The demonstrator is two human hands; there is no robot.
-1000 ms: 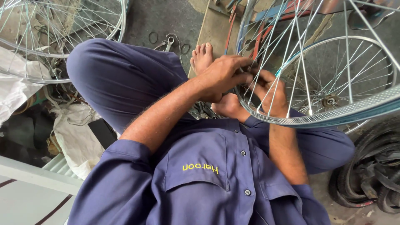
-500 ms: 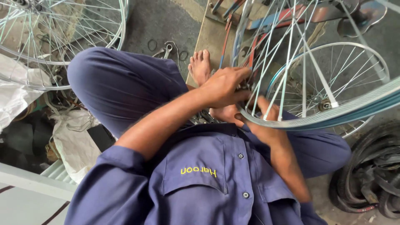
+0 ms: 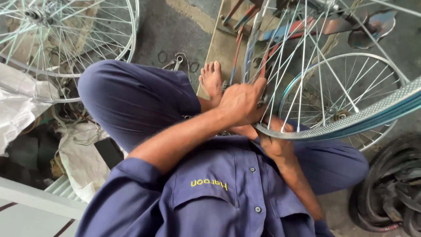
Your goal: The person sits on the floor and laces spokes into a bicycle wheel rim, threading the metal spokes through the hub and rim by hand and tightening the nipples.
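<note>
I sit cross-legged on the floor with a bicycle wheel tipped up in front of me, its rim crossing just above my lap and its spokes fanning away towards the top of the view. My left hand reaches across and is closed into a tight grip right at the spokes where they meet the rim; something small may be pinched in it, though I cannot tell what (the fingers hide it). My right hand is curled around the rim from underneath, steadying the wheel against my knee. As I judge it, the lacing is well along: many spokes already run in place and the rim holds its round shape, so what remains looks like the tightening and truing, spoke by spoke, and I seem to be only partway round. A second wheel lies flat behind the one I hold, another laced wheel rests at my far left, and old tyres are heaped at my right.
</note>
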